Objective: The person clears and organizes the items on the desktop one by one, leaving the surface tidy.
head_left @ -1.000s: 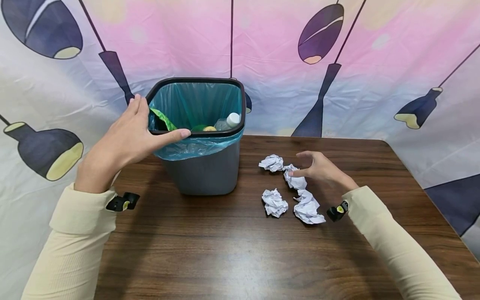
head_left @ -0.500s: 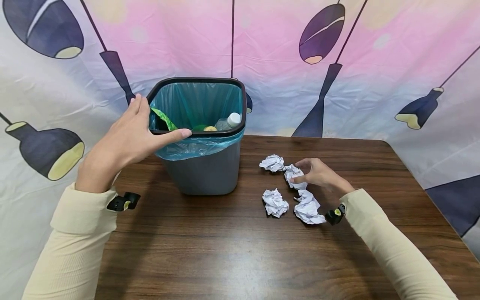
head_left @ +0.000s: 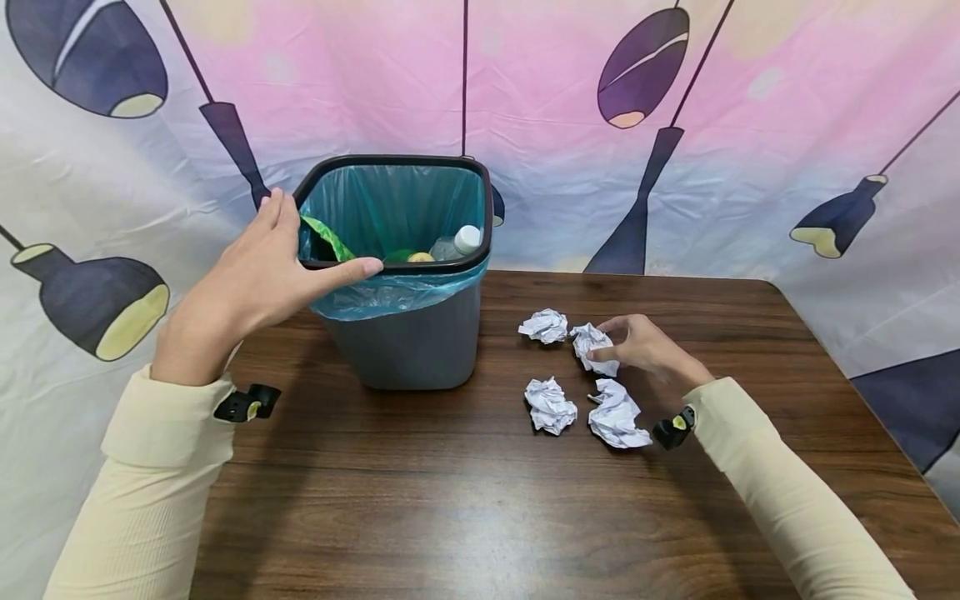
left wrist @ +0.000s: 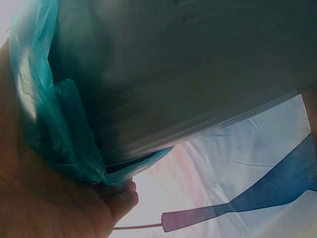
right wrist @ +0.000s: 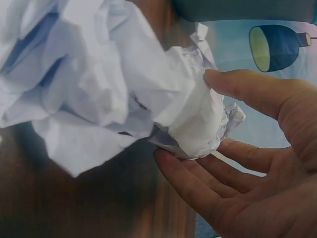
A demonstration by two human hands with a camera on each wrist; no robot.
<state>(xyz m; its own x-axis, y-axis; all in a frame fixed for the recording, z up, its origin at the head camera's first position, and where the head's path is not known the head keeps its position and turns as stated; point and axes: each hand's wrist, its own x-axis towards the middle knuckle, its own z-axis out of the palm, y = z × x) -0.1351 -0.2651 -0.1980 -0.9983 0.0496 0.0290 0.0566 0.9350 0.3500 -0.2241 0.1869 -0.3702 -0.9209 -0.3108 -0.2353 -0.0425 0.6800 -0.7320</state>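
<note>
A firm but unsqueezing pinch would suit this step: the right hand (head_left: 648, 346) has thumb and fingertips closed on a crumpled white paper ball (head_left: 588, 346), and raising it straight up should spare the three other paper balls (head_left: 550, 407) close by on the wood-grain table (head_left: 375, 500). Well apart from it, the left hand (head_left: 251, 279) rests with thumb and fingers extended about the near-left corner of the lined grey waste bin (head_left: 408, 350); light, even pressure there should steady it. The pinched ball is right of the bin; whether its underside touches the table I cannot tell. It looks loosely wadded, sharply creased, with small ragged flaps sticking out
</note>
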